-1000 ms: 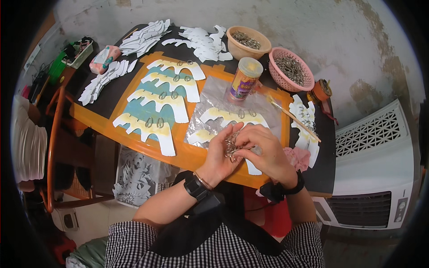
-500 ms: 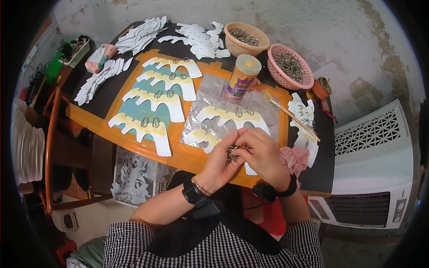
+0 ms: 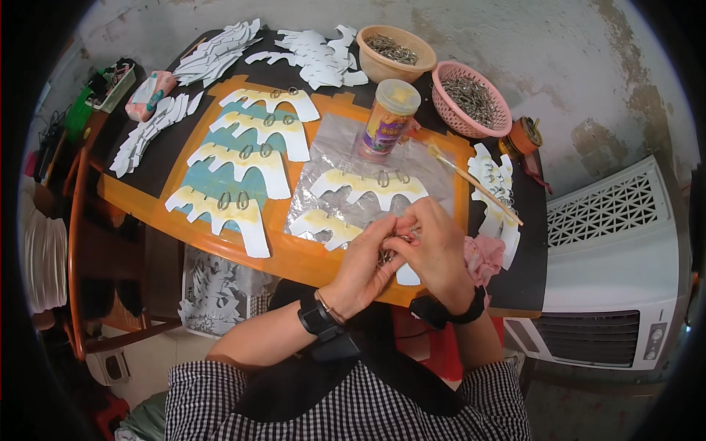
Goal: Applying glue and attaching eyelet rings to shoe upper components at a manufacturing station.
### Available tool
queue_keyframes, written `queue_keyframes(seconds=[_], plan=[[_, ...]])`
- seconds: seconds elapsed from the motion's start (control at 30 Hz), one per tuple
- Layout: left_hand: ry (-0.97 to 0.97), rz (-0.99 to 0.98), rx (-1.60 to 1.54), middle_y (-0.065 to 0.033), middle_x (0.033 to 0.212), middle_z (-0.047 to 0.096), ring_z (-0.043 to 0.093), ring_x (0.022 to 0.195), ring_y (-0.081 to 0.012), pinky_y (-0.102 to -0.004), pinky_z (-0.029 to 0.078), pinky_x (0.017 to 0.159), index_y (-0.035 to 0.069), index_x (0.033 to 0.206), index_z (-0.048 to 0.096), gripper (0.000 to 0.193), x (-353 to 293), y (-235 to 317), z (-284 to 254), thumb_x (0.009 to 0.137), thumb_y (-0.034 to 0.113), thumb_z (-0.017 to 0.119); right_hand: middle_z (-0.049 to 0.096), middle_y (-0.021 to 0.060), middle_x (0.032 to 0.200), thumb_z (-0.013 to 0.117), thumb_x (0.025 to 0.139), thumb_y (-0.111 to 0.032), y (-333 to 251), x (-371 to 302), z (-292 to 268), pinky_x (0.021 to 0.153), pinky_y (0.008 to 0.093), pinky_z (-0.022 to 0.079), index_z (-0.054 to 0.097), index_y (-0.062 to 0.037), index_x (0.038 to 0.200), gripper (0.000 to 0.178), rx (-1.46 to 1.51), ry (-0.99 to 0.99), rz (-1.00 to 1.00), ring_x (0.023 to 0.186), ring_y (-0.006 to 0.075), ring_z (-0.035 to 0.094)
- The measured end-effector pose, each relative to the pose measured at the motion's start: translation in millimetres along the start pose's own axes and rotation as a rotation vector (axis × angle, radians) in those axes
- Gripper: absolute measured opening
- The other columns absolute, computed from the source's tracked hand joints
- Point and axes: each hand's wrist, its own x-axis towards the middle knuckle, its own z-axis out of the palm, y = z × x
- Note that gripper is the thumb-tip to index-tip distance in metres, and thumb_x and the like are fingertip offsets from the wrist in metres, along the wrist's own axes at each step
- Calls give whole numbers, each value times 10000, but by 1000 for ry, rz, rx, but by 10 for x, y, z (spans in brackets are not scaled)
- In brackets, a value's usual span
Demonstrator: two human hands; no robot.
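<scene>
My left hand is cupped around a small bunch of metal rings. My right hand meets it there, its fingers pinched at the bunch; whether a single ring sits between them is hidden. Beneath both hands lies a white scalloped cutout with a yellowish smeared edge, partly covered by them. Just beyond, a similar cutout carries two oval metal rings on its smear. To the left, several more such cutouts rest in a column on a blue-green sheet, each bearing two rings.
A lidded jar stands behind my hands, with a brush to its right. A beige bowl and a pink basket hold metal pieces. Stacks of white cutouts lie farther back. A pink cloth sits beside my right wrist.
The whole view has shifted slightly, so the table appears farther left and up. My right hand has tilted more upright over the bunch; both hands stay together.
</scene>
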Motion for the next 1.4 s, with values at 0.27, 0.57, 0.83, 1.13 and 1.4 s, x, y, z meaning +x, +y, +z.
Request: queue_keyframes(seconds=[0.27, 0.57, 0.83, 1.13, 1.4], plan=[[-52, 6, -91, -45, 915, 625, 632, 770, -99, -202, 543, 637, 52, 1064, 580, 258, 93, -30, -78, 1036, 295, 499, 541, 77, 831, 817, 657, -83, -48, 48, -42, 638, 375, 487, 522, -53, 866, 363, 183, -166, 86, 736, 268, 594], [132, -41, -327, -38, 800, 604, 615, 702, -120, -212, 507, 553, 75, 935, 576, 269, 164, -51, 51, 1006, 332, 544, 500, 78, 907, 783, 701, 22, 4, -81, 116, 669, 293, 455, 655, -7, 856, 203, 184, 49, -140, 775, 179, 546], [-32, -87, -424, -64, 846, 636, 659, 758, -146, -220, 575, 620, 43, 918, 578, 304, 268, -57, -119, 974, 342, 580, 465, 73, 926, 776, 693, -1, -15, -50, -1, 674, 308, 446, 700, -29, 877, 201, 193, 46, -276, 805, 196, 513], [14, -106, -401, -74, 908, 642, 666, 789, -158, -233, 587, 658, 25, 992, 579, 240, 206, -8, -27, 992, 265, 576, 471, 67, 917, 814, 668, -31, 76, -58, 35, 666, 312, 436, 711, -28, 919, 272, 122, 126, -267, 815, 197, 505], [68, -159, -424, -36, 850, 632, 635, 735, -133, -225, 551, 631, 65, 940, 595, 248, 129, -98, 15, 1003, 304, 569, 464, 63, 912, 850, 634, -72, 105, -177, 106, 661, 321, 431, 693, -56, 896, 307, 51, 200, -205, 798, 202, 492]])
